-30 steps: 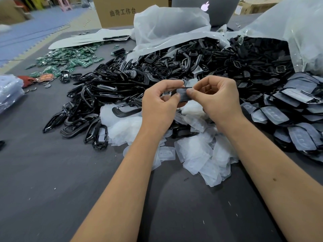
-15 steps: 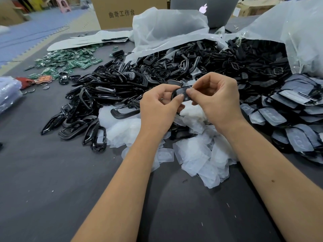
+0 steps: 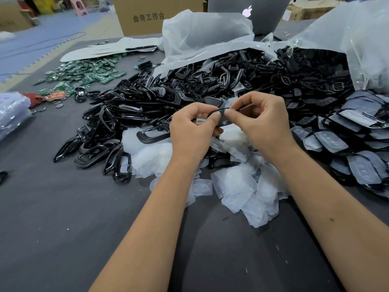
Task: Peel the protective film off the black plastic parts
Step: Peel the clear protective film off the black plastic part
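Hands, left hand (image 3: 192,131) and right hand (image 3: 261,121), still pinching black part (image 3: 223,121), now film-free.

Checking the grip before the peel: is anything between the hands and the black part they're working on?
Nothing visible. The left hand and right hand both pinch the black part directly, above the pile of peeled film.

Glossy black plastic parts (image 3: 147,106); cloudy translucent peeled film (image 3: 242,186); matt grey cloth-like table (image 3: 63,228); brown cardboard box (image 3: 147,15).
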Available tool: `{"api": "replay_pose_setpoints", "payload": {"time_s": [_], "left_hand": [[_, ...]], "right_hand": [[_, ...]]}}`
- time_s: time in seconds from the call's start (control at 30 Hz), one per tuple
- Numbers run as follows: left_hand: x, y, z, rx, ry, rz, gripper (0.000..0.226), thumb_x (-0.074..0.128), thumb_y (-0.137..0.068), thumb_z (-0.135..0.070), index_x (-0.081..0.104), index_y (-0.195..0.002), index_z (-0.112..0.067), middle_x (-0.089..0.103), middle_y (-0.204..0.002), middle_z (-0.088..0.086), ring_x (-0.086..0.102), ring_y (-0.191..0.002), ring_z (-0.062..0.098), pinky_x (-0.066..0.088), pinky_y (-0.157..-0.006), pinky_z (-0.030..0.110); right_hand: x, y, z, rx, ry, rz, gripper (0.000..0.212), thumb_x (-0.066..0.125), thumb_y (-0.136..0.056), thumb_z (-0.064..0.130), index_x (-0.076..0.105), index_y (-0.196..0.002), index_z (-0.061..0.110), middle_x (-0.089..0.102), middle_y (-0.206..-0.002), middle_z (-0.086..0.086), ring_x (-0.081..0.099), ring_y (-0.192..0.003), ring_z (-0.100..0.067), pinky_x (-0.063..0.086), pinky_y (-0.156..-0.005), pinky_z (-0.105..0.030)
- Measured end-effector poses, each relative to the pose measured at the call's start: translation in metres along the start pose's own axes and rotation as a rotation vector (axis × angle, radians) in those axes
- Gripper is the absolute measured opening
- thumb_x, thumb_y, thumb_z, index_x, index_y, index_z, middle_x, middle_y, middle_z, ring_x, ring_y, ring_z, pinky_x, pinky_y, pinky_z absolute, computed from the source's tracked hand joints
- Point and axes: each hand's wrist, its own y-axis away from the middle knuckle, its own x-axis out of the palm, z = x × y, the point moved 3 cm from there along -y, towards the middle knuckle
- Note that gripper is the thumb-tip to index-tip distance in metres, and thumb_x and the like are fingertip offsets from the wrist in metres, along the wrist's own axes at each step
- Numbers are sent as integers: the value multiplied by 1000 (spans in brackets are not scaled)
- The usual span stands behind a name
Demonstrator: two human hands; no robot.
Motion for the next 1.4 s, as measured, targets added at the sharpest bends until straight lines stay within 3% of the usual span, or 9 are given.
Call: {"api": "replay_pose_setpoints", "payload": {"time_s": [0.13, 0.27, 0.5, 0.63, 0.87, 1.03, 1.17, 1.27, 1.4], "left_hand": [[-1, -2, 2, -23, 19, -20, 8, 74, -90, 1, 76, -93, -6, 73, -76, 3, 74, -65, 18, 65, -72, 45], [0, -1, 1, -40, 74, -44, 9, 73, -90, 3, 76, -89, -6, 74, -81, 14, 73, -67, 19, 60, -65, 27], [0, -1, 2, -84, 139, -26, 20, 68, -90, 6, 75, -83, -12, 73, -86, 21, 72, -73, 23, 59, -66, 28], [0, -2, 2, -70, 83, -36, 14, 68, -91, 3, 75, -86, -9, 73, -83, 15, 69, -60, 16, 54, -58, 21], [-1, 0, 1, -40, 59, -15, 11, 73, -92, -3, 74, -86, -12, 73, -77, 4, 67, -53, 14, 53, -56, 24], [-1, 0, 1, -49, 69, -9, 9, 71, -94, -3, 74, -89, -10, 72, -75, 0, 62, -50, 10, 60, -66, 40], [-2, -1, 1, -67, 79, -9, 8, 69, -95, -3, 73, -93, -9, 70, -70, -5, 66, -54, 13, 53, -58, 24], [-2, -2, 1, -57, 81, -2, 9, 69, -96, -3, 74, -94, -9, 70, -73, -3, 68, -56, 13, 52, -58, 20], [-1, -2, 1, -47, 109, 15, 11, 67, -97, -6, 75, -93, -13, 73, -77, -2, 69, -60, 15, 52, -59, 19]], "right_hand": [[-1, 1, 11, -123, 153, -73, 11, 85, -84, 22, 75, -79, 21, 68, -90, -4, 56, -67, -17, 48, -66, -23], [5, 5, 20, -193, 175, -29, 9, 79, -88, 14, 73, -83, 10, 71, -76, 5, 65, -65, -13, 57, -66, -32], [4, 2, 15, -103, 177, -70, 12, 80, -87, 18, 73, -82, 11, 71, -69, 5, 67, -62, -14, 57, -65, -28], [6, 4, 16, -106, 186, -87, 13, 82, -86, 18, 72, -79, 11, 70, -68, 6, 66, -60, -11, 53, -61, -23], [3, 5, 14, -58, 173, -121, 16, 85, -83, 20, 72, -76, 14, 70, -65, 8, 65, -58, -9, 52, -60, -21], [3, 5, 10, -29, 153, -140, 19, 87, -81, 25, 71, -81, 15, 69, -66, 7, 63, -57, -6, 53, -62, -24], [5, 4, 0, 168, -36, -82, 28, 86, -84, 31, 67, -94, 14, 71, -68, 0, 60, -51, -9, 47, -50, -26], [8, 4, -7, 303, -237, 7, 18, 84, -88, 28, 74, -86, 14, 72, -67, 0, 58, -47, -9, 40, -40, -20], [8, 3, -9, 336, -325, 21, 17, 85, -86, 26, 75, -83, 13, 72, -70, -4, 59, -50, -11, 40, -40, -20]]}}
